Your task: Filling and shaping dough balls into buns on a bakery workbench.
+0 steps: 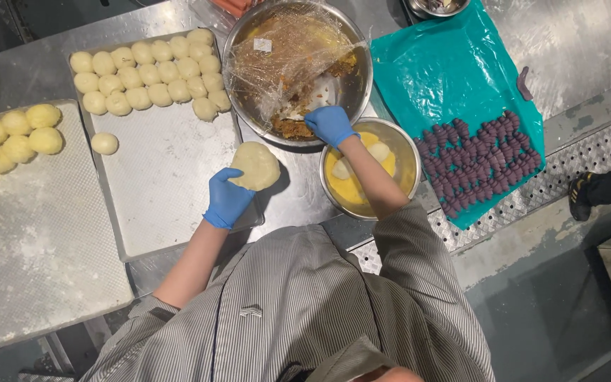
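Nearest the body, the left hand (226,198), in a blue glove, is cupping a flattened disc of pale dough (255,165) from beneath, above the corner of the floured tray (171,191). The disc looks soft, light and easily dented, best supported under its middle on an open palm. Farther out, the right hand (329,124) is reaching, forearm extended, into the large steel bowl (351,85), its fingers curling onto brown filling (291,127). Beyond, shaped dough balls (151,74) are sitting in rows.
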